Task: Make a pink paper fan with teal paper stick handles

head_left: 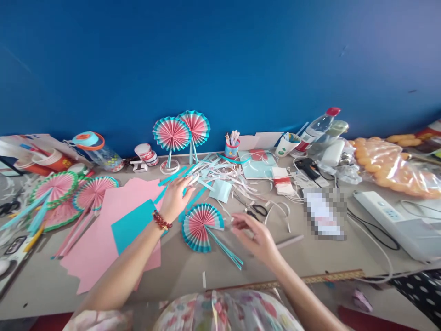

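Observation:
A folded paper fan [201,225] in pink and teal lies spread on the table between my hands, its thin teal paper sticks [225,248] pointing down and right. My left hand [175,197] reaches above and left of the fan, fingers apart, over teal paper strips [172,176] and the edge of a pile of white paper scraps [223,170]. Whether its fingertips touch a strip I cannot tell. Just right of the fan hovers my right hand [255,236], loosely curved, thumb and fingers apart, with nothing visible in it. Scissors [257,211] with black handles lie beyond it.
Two finished fans [172,133] stand against the blue wall. Pink paper sheets [117,207] and a teal sheet [132,225] lie left. At right are a glue gun [308,168], a plastic bottle [317,131] and a power strip [379,207]. A ruler [330,276] lies along the front edge.

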Motion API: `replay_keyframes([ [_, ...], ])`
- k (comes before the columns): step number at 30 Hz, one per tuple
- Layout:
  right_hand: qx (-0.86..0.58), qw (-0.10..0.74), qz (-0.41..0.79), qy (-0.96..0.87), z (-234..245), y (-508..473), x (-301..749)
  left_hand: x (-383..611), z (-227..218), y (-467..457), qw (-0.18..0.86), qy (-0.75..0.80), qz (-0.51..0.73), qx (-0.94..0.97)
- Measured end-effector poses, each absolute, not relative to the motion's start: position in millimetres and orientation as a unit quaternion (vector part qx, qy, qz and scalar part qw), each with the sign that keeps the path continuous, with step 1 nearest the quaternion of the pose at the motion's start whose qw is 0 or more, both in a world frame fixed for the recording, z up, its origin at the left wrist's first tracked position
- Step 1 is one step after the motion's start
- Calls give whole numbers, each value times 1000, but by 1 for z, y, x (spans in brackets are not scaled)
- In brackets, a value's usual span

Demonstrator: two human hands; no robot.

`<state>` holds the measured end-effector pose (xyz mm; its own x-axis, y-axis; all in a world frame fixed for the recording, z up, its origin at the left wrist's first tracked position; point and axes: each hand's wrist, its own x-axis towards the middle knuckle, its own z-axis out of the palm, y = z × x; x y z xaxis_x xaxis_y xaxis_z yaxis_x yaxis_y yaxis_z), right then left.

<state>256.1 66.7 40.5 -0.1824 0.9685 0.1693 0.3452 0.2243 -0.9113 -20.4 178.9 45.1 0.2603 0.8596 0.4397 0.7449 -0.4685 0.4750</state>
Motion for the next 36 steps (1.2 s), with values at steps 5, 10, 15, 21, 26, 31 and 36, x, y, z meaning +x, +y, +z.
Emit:
replay_keyframes([
  [5, -504, 319, 321, -735, 20, 31, 256, -10, 43, 166, 23, 474, 291, 831],
  [10, -495, 286, 256, -780, 9, 21, 250, 0, 53, 140, 83, 429, 257, 862],
  [15, -479, 288, 203, -804, 2, 21, 240, 7, 53, 112, 156, 372, 205, 892],
  [21, -494, 311, 167, -795, 4, 19, 238, 9, 47, 93, 167, 355, 152, 907],
  [26, -508, 320, 188, -777, 5, 17, 243, 11, 44, 93, 179, 378, 157, 895],
  [31, -514, 334, 201, -764, 0, 19, 244, 16, 41, 99, 179, 372, 167, 895],
  [36, -509, 328, 223, -764, 1, 20, 246, 19, 38, 107, 183, 363, 182, 895],
])
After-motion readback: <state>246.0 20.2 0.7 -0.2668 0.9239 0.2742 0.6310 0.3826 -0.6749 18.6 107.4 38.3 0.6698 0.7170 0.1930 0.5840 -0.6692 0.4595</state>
